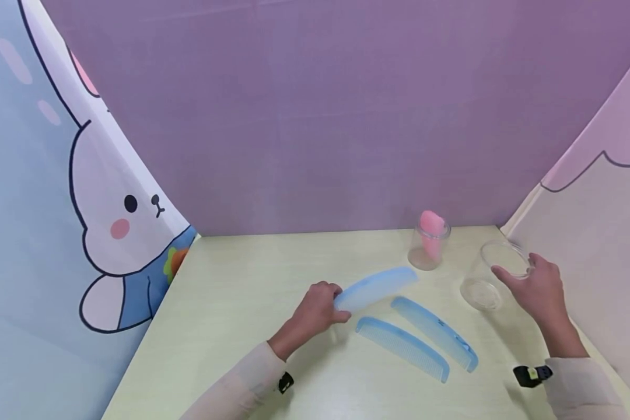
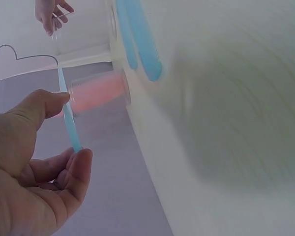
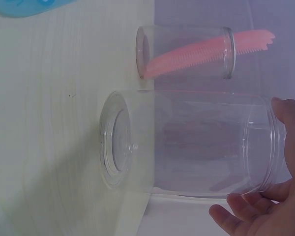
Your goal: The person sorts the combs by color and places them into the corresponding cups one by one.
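Note:
My left hand (image 1: 315,308) pinches one end of a light blue comb (image 1: 378,287) between thumb and fingers, above the table. Edge-on in the left wrist view, the same comb (image 2: 69,118) spans from thumb to fingertips. Two more blue combs lie flat to its right: one nearer me (image 1: 404,349) and a patterned one (image 1: 437,331). With thumb and fingers around its rim, my right hand (image 1: 542,287) holds a large clear jar (image 3: 201,142). Nothing shows inside this jar. Behind it, a smaller clear jar (image 3: 187,39) has a pink comb (image 3: 187,56) leaning inside, its end above the rim.
The pale table (image 1: 231,280) ends at a purple backdrop (image 1: 315,116). A cloth with a rabbit print (image 1: 121,216) hangs at left, and a pink and white cloth (image 1: 598,233) borders the right side, close to the large jar.

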`<state>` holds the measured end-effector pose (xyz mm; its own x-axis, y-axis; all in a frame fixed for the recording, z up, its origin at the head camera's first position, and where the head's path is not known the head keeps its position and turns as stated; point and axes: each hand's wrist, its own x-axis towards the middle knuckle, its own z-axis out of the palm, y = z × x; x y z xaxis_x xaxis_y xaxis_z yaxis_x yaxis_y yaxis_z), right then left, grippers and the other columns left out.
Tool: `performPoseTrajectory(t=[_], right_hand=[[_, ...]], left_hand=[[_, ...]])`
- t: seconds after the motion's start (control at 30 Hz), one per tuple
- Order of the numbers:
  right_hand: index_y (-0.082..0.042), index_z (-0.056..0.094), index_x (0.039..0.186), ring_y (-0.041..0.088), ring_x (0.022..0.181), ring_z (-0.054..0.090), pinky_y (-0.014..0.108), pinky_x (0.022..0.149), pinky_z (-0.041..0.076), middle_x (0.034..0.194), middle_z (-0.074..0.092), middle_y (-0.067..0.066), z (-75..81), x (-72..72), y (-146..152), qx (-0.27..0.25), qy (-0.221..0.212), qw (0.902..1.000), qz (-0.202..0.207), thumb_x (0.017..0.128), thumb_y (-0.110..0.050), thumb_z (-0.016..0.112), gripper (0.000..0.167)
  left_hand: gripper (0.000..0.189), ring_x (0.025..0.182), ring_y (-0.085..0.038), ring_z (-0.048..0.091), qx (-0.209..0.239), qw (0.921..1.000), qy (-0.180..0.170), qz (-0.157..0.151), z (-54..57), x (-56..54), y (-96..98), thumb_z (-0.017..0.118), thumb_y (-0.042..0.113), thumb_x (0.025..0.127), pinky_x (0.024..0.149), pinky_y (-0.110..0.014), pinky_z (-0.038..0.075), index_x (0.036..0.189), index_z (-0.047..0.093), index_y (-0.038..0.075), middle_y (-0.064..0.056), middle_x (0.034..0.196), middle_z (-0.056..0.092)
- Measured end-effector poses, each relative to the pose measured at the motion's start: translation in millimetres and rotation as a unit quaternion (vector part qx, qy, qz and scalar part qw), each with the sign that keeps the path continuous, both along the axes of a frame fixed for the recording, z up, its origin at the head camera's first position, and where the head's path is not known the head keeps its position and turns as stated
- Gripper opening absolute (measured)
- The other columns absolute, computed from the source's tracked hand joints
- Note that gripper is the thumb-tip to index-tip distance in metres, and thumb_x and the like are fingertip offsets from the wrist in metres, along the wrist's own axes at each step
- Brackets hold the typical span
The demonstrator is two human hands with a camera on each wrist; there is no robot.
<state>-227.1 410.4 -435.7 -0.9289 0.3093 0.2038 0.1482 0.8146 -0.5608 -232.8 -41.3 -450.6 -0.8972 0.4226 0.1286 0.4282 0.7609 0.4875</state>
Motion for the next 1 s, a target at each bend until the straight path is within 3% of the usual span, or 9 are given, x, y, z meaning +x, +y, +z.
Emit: performPoseTrajectory(t=[0.77,1.0], right_hand=[[0.025,0.025,0.146,0.068,0.125,0.035,0.077,0.098,0.034,0.136,0.033,0.054,-2.2,-3.9,1,0.002,-0.004,1.0000,0.004,0.095,-0.049,0.066,0.099],[0.025,0.025,0.146,0.068,0.126,0.034,0.077,0.099,0.033,0.137,0.033,0.054,-3.7,-6.8,3,0.004,-0.004,1.0000,0.007,0.095,-0.050,0.065,0.099]], left_hand=[[0.037,0.080,-0.010,0.055,0.012,0.9992,0.017,-0.033,14.8,-3.5,18.9,0.083,0.030,0.082,0.071,-0.022,0.051,0.106,0.074,0.003,-0.004,0.091,0.071],[0.037,0.080,-0.010,0.057,0.005,0.9978,0.040,-0.052,20.1,-5.3,30.4,0.083,0.031,0.082,0.070,-0.021,0.050,0.106,0.074,0.004,-0.003,0.092,0.072]])
